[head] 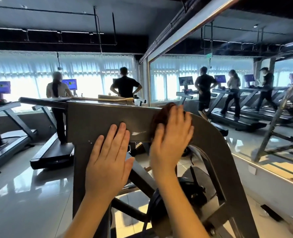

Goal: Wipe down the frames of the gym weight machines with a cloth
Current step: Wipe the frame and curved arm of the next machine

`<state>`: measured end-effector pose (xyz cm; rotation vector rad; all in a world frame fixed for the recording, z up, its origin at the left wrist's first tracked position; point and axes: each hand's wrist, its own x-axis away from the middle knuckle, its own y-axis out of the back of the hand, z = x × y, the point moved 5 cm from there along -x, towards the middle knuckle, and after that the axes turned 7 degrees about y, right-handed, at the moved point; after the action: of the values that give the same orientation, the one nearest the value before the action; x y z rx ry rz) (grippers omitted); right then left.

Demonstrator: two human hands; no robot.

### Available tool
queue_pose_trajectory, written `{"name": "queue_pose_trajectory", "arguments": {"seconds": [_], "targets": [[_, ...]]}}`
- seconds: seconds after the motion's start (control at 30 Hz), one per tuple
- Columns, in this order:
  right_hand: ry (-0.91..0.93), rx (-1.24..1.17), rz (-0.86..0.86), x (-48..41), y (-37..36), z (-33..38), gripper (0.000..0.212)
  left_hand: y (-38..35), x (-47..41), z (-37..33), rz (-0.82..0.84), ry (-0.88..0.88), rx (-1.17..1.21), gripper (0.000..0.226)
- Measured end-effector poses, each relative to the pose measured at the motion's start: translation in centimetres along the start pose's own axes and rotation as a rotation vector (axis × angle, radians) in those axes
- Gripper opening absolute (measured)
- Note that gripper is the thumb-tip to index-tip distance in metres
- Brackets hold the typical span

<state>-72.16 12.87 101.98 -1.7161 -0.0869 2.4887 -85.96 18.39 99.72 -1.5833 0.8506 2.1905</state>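
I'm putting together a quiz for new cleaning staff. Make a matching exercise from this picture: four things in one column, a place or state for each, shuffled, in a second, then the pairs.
1. left hand
2. right hand
3. cloth
4. mirror

A. along the right wall
B. flat on the frame, holding nothing
C. under a hand, at the frame's bend
D. pressing on the cloth

Pairs: 1-B, 2-D, 3-C, 4-A

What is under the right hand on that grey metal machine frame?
A bunched reddish-brown cloth, pressed by the right hand against the curved corner of the grey metal frame. Only its left and top edges show; the hand covers the rest.
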Motion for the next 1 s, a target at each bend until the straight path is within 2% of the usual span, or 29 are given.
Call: {"name": "queue_pose_trajectory", "arguments": {"seconds": [0.1, 0.17, 0.3, 0.43, 0.5, 0.63, 0.8, 0.83, 0.93, 0.97, 1.0], "targets": [[0.345, 0.021, 0.146, 2.5, -0.3, 2.0, 0.046, 0.0, 0.0, 0.1, 0.000, -0.006, -0.004, 0.055], [0.405, 0.024, 0.138, 0.3, -0.4, 2.0, 0.046, 0.0, 0.1, 0.2, -0.008, -0.007, 0.006, 0.055], [0.319, -0.005, 0.078, -3.5, -0.8, 3.2, 0.047, -0.1, 0.0, 0.1, -0.025, -0.011, 0.015, 0.054], [0.378, 0.044, 0.157, 2.4, 0.0, 1.4, 0.044, 0.0, -0.1, 0.2, -0.020, -0.016, 0.032, 0.054], [0.379, 0.045, 0.166, 2.3, 0.0, 1.1, 0.044, 0.0, -0.1, 0.2, -0.015, -0.026, 0.038, 0.054], [0.218, 0.000, 0.080, -3.2, -0.7, 2.8, 0.049, -0.3, 0.2, 0.3, -0.005, -0.013, 0.026, 0.055], [0.382, 0.077, 0.167, -0.7, 1.0, -1.4, 0.050, -0.2, 0.2, 0.2, 0.019, -0.019, 0.004, 0.055], [0.336, 0.086, 0.145, -0.9, 1.3, -2.6, 0.049, -0.2, 0.4, 0.3, 0.027, -0.024, 0.006, 0.054], [0.035, 0.066, -0.003, -2.4, 0.7, -2.4, 0.049, 0.0, 0.7, 0.4, 0.046, -0.029, 0.018, 0.053], [0.003, 0.059, -0.015, -2.2, 0.3, -1.1, 0.049, 0.0, 0.6, 0.4, 0.052, -0.032, 0.024, 0.052], [0.062, 0.052, 0.003, -1.5, 0.0, 0.4, 0.050, 0.1, 0.6, 0.5, 0.058, -0.031, 0.030, 0.052]]}}
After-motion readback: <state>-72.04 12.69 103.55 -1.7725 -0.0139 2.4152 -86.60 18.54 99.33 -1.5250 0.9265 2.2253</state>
